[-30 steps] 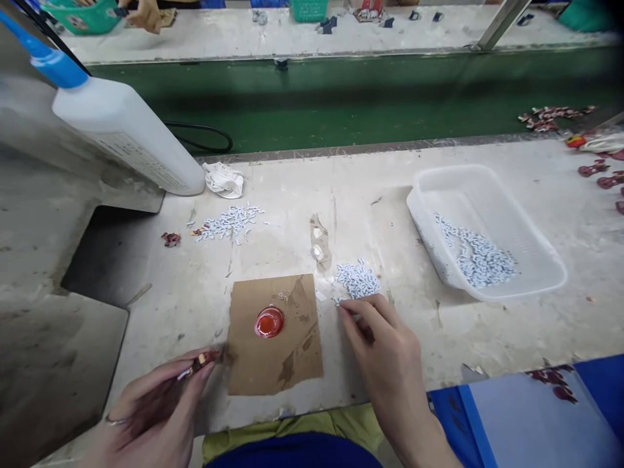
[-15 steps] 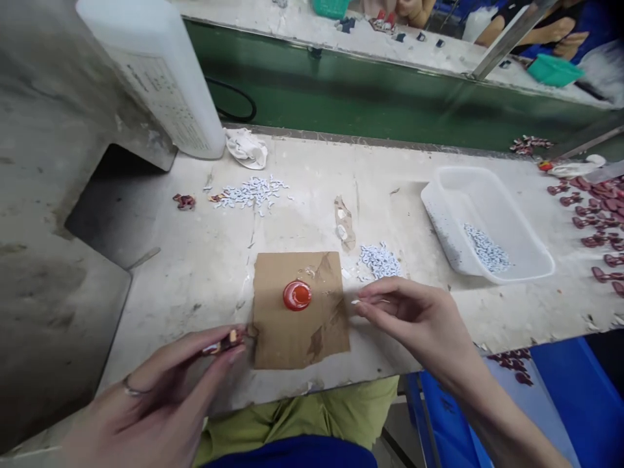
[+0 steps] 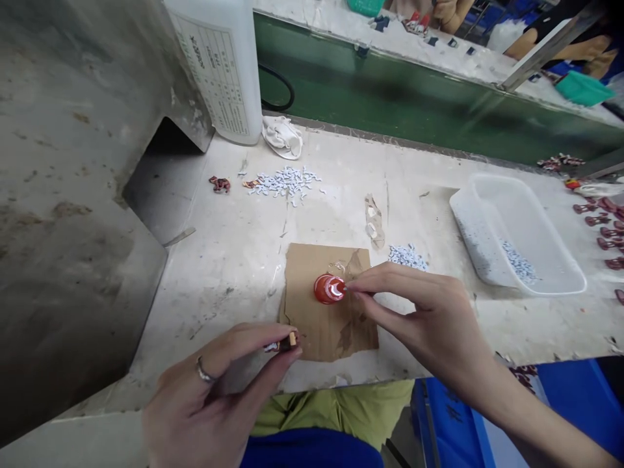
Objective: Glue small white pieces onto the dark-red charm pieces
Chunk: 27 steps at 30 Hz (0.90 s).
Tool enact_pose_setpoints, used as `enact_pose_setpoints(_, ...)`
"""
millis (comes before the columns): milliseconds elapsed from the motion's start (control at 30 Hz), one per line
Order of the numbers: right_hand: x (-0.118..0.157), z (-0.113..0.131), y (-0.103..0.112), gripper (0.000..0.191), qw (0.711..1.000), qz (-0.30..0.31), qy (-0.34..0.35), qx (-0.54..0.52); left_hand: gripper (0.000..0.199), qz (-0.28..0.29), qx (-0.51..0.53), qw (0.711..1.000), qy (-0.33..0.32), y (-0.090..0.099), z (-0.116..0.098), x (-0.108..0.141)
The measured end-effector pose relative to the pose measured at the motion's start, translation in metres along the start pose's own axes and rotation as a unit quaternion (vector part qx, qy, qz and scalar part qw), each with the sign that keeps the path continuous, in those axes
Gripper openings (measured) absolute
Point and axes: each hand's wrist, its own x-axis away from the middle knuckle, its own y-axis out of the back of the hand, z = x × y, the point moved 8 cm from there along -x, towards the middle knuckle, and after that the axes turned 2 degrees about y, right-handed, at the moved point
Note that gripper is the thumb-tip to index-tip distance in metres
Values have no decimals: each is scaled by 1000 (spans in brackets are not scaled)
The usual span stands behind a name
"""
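My left hand (image 3: 219, 383) pinches a small dark brown painted figure (image 3: 286, 342) with a tan end and pale blue bits, just over the left edge of a cardboard sheet (image 3: 316, 335). Thumb and forefinger of my right hand (image 3: 424, 302) are closed on a tiny pale piece (image 3: 346, 288), mostly hidden by the fingertips. That piece is at the right rim of a small round red cup (image 3: 320, 290) with glossy contents, standing on the cardboard. Behind my right hand lies a pile of small pale blue pieces (image 3: 407, 256).
A white tub (image 3: 546, 221) with pale blue pieces stands right. Another pale blue pile (image 3: 290, 182), a brown figure (image 3: 220, 184), a white cloth (image 3: 283, 136) and a large white bottle (image 3: 224, 78) are at the back left. Dark red pieces (image 3: 611, 233) lie far right. People work opposite.
My right hand has brought the pale piece leftward to the red cup's rim. My left hand still holds the figure, now nearer the cardboard. The whole view has shifted.
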Motion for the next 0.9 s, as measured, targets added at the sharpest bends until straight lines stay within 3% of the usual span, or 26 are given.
enact_pose_setpoints(300,0,1,-1,16,1000,1,16,16,25,18,1,997,-82,1,-6,-3)
enact_pose_setpoints(500,2,-4,1,16,1000,-13,13,-4,22,22,-16,996,-79,-7,-8,-7)
enact_pose_setpoints(633,5,2,9,19,996,-63,-4,-66,19,25,-16,995,-98,-10,-16,-7)
enact_pose_setpoints(767,7,23,1,24,985,-48,6,-168,25,56,16,991,-117,-16,-23,-7)
enact_pose_setpoints(900,7,38,-7,26,969,-46,19,-240,23,79,26,992,-91,-21,-22,-7)
